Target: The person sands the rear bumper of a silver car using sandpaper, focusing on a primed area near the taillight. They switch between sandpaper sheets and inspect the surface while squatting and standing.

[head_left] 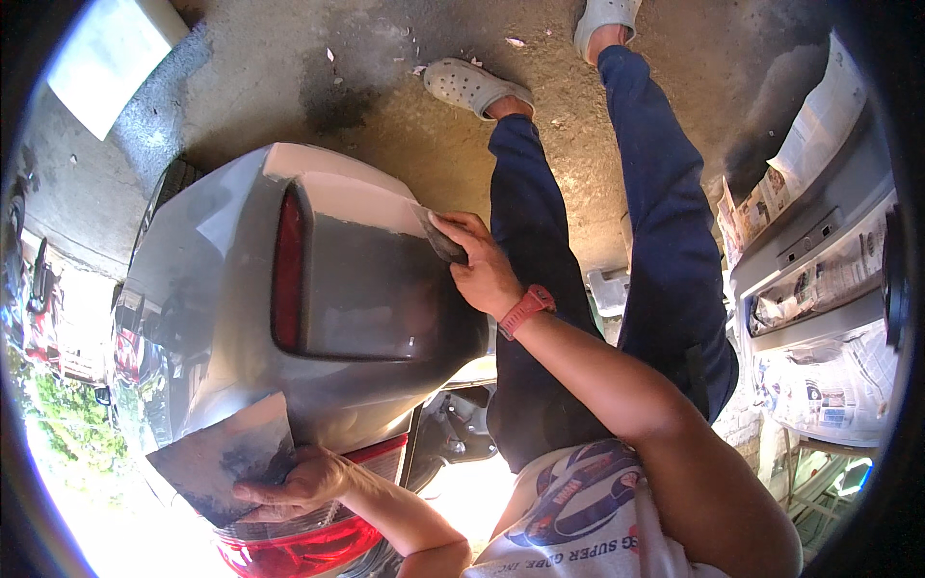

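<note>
In front of me is the grey rear bumper (pixel 222 318) of a car, with a pale beige strip (pixel 356 197) along its lower edge. My right hand (pixel 487 270), a red watch on its wrist, grips a small dark flat piece (pixel 443 238) like folded sandpaper. That piece touches the bumper at the end of the pale strip. At the lower left, my left hand (pixel 303 482) pinches a flat grey-brown sheet (pixel 226 453) with dark smears between thumb and fingers. Its fingers are partly hidden under the sheet, which lies over the bumper's top near the tail light (pixel 299 549).
A long red reflector (pixel 288 270) is set into the bumper. My legs and grey clogs (pixel 472 87) stand on a stained concrete floor (pixel 279 67). To the right, a grey car part (pixel 819 236) is partly covered with newspaper (pixel 829 385). A white sheet (pixel 111 63) lies at the far left.
</note>
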`<state>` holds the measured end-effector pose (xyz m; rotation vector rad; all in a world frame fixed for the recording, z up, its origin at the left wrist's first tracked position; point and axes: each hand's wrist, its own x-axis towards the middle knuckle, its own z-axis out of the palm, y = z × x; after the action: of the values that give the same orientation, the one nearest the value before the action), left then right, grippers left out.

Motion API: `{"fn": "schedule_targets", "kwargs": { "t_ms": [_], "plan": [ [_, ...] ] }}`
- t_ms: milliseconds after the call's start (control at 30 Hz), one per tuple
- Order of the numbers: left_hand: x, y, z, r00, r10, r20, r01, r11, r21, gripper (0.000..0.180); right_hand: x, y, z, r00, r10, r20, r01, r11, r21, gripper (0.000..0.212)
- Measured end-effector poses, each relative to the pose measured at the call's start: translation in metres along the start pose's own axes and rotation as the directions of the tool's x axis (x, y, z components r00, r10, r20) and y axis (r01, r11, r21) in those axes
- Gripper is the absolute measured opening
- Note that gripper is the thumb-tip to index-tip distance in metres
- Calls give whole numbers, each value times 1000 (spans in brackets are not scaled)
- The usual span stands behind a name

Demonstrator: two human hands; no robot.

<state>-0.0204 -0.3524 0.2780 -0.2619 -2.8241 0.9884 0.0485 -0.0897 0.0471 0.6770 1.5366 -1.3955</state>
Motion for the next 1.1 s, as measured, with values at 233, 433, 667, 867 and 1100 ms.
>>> {"fn": "schedule_targets", "kwargs": {
  "t_ms": [233, 433, 667, 867, 1100],
  "plan": [
    [-22, -31, 11, 782, -612, 117, 469, 455, -757, 53, 5, 0, 29, 995, -97, -31, 95, 993, -72, 84],
    [-2, -10, -9, 995, 77, 63, -85, 987, 137, 67, 1, 3, 17, 982, -124, 145, 138, 986, -91, 82],
    [27, 15, -7, 996, 73, 48, -77, 994, 79, 66, 3, 1, -22, 993, 27, 114, -27, 1000, -10, 77],
    [27, 11, -2, 998, 44, 40, -44, 999, 3, 38, 13, -6, 11, 993, -118, -10, 118, 991, 63, 79],
    [9, 18, -3, 949, -310, 58, 312, 950, -25, 70, 5, -29, 22, 989, -30, 144, 38, 998, -51, 78]
  ]
}}
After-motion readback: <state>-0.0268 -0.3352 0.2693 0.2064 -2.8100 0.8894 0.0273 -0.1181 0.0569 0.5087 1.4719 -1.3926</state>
